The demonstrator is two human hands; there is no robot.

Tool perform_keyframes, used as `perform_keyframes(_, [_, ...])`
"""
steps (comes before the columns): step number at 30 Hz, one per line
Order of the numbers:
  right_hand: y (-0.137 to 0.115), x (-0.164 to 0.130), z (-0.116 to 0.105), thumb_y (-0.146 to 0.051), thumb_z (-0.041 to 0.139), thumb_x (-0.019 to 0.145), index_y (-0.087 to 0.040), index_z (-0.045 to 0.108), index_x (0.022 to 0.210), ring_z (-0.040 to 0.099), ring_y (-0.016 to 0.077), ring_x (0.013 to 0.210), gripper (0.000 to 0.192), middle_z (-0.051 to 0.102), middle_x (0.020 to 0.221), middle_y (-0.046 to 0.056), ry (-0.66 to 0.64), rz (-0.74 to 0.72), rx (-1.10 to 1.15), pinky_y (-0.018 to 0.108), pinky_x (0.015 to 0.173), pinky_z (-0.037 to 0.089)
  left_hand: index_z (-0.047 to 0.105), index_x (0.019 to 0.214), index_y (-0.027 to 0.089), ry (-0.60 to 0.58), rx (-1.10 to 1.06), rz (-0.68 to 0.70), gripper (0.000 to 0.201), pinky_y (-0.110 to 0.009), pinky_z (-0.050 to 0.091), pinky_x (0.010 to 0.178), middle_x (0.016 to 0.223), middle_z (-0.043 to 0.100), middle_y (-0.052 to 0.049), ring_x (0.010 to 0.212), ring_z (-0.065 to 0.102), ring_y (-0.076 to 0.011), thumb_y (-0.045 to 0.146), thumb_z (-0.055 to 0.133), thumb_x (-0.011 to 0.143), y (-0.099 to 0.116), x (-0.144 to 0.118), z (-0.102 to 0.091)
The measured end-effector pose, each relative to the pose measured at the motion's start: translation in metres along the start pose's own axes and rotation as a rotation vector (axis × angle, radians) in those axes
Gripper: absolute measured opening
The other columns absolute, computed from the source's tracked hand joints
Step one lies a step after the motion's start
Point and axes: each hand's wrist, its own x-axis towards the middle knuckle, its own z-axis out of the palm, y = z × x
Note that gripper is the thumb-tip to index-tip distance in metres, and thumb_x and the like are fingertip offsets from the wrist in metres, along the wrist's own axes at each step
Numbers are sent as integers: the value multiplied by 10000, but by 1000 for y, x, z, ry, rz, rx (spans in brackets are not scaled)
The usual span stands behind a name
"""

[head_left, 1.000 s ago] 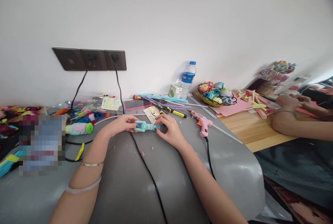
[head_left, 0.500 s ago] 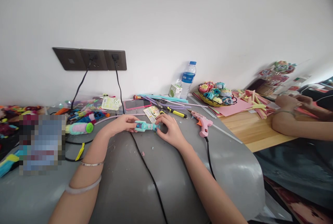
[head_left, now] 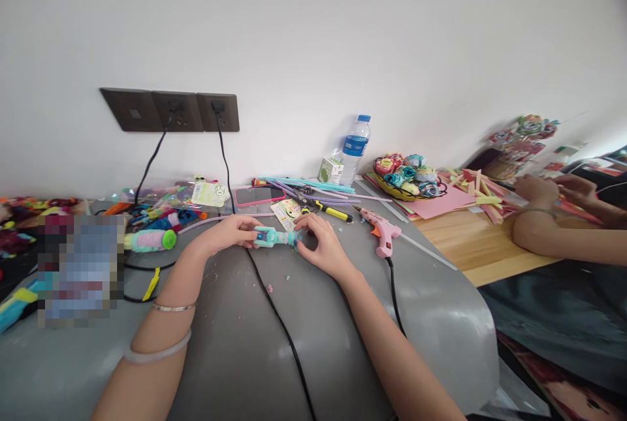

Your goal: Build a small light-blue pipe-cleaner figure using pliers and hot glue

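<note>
Your left hand (head_left: 229, 232) and right hand (head_left: 321, 245) both close on 1 small teal craft piece (head_left: 274, 237), which lies flat on the grey table (head_left: 235, 343). The left fingers pinch its near-left end; the right fingertips pinch its other end, so the piece spans the gap between your 2 grips. A black cable (head_left: 274, 313) passes directly under that gap and runs toward you. Just beyond your right grip lie a printed card (head_left: 285, 211) and yellow-handled pliers (head_left: 327, 209), with a bundle of purple and teal sticks (head_left: 313, 190) behind them. Further right of that grip, apart from it, a pink glue gun (head_left: 385, 235) rests on the table. Beyond your left grip sits a pink-cased phone (head_left: 258, 195); well out to the left of it lies a fuzzy pink and green roll (head_left: 149, 241). Far right of both grips, another person's hands (head_left: 553, 192) work over a wooden table (head_left: 465, 245).
</note>
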Motion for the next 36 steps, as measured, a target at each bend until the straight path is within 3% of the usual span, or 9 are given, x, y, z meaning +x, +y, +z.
perform_keyframes(36, [0,0,1,-128,606,776,-242,577,1045,610,262,1072,294,653,1178,64,-59,-30,-78,388,897,415,716,1050,157,0,22,8,471,-308,536,744,863,717,-52,796,677,-196,457,785,694,3,-2,1])
